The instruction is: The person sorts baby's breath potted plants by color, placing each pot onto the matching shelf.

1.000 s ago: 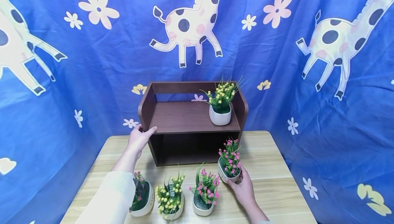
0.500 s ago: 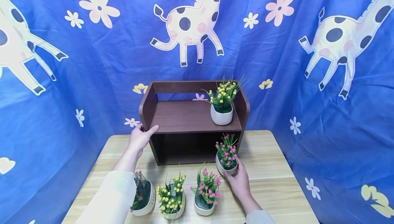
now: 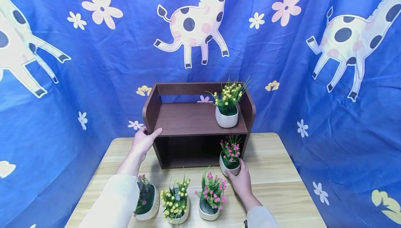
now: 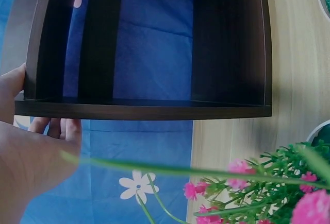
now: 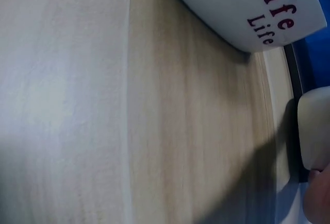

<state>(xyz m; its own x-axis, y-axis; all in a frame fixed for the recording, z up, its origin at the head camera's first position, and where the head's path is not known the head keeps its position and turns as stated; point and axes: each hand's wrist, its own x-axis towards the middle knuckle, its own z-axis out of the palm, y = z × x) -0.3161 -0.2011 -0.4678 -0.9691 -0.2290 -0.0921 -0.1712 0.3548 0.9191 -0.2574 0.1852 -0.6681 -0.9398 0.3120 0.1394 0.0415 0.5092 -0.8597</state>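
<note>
Fingers [image 4: 72,128] and thumb of the left hand [image 3: 143,142] are wrapped round the left front edge of the brown shelf [image 3: 188,116], the thumb being laid on the upper board; below, the leftmost pink-flowered pot [image 3: 148,205] is partly covered by the left sleeve [image 3: 112,196]; next, a yellow-flowered pot [image 3: 180,205] is stood on the table [image 3: 278,189], with a strip of wood between its leaves and the shelf's lower front edge; a middle pink-flowered pot [image 3: 210,200] is placed just beside it; above, a broad stretch of upper board is spanned between the left side panel and the yellow upper pot [image 3: 227,118], which is set near the right panel; below that, the held pink-flowered pot [image 3: 230,163] is gripped between thumb and curled fingers of the right hand [image 3: 242,182], its flowers under the upper board's edge, at the lower opening's right end; whether its base is touching anything cannot be told; to its left the compartment is open at the front; rightward, the tabletop is bounded by the blue curtain [image 3: 341,130].
</note>
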